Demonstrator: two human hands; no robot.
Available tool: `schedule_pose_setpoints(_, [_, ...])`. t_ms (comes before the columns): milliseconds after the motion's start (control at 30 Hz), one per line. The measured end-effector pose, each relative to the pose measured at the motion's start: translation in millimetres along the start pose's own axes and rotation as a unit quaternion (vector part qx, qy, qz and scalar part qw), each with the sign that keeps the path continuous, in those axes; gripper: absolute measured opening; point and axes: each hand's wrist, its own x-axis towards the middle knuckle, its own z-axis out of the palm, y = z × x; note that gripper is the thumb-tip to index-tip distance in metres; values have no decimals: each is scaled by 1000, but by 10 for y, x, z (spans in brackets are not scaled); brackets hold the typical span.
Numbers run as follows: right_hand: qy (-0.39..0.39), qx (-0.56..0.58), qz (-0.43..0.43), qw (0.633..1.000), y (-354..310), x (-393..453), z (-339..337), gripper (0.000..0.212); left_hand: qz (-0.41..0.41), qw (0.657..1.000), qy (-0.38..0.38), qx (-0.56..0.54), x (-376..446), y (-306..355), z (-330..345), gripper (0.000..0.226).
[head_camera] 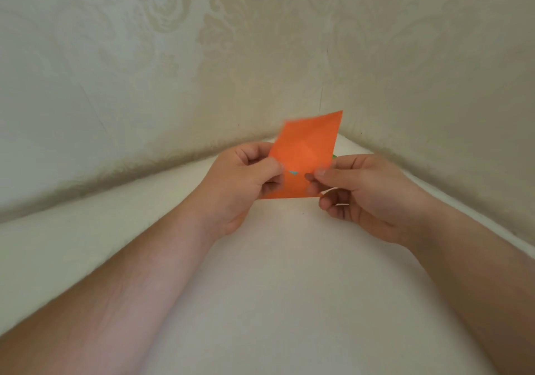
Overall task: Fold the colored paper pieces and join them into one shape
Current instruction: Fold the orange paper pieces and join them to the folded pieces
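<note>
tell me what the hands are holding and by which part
Both hold one orange paper: the left hand pinches its lower left edge, the right hand its lower right edge.

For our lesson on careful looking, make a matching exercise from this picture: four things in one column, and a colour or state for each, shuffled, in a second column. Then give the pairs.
Things
1. paper
2. left hand
3. sliver behind the paper's right edge
4. table

Descriptions
A. white
B. green
C. orange, held up off the table
D. pinching the paper's left edge

Pairs: 1-C, 2-D, 3-B, 4-A
</note>
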Motion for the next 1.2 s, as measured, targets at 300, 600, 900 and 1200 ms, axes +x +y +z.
schedule_pose_setpoints(300, [138, 58, -63, 987, -78, 39, -76, 34, 19, 997, 59, -48, 17, 54, -54, 35])
schedule_pose_setpoints(600, [70, -30, -118, 990, -46, -17, -11, 15, 99, 981, 8, 164, -67, 20, -49, 25])
schedule_pose_setpoints(900, [-56, -85, -174, 979, 59, -14, 10, 50, 72, 989, -62, 117, -78, 36, -73, 21])
schedule_pose_setpoints(1200, [-61, -87, -203, 973, 79, 0, -5, 33, -11, 986, -136, 100, -80, 57, -138, 14])
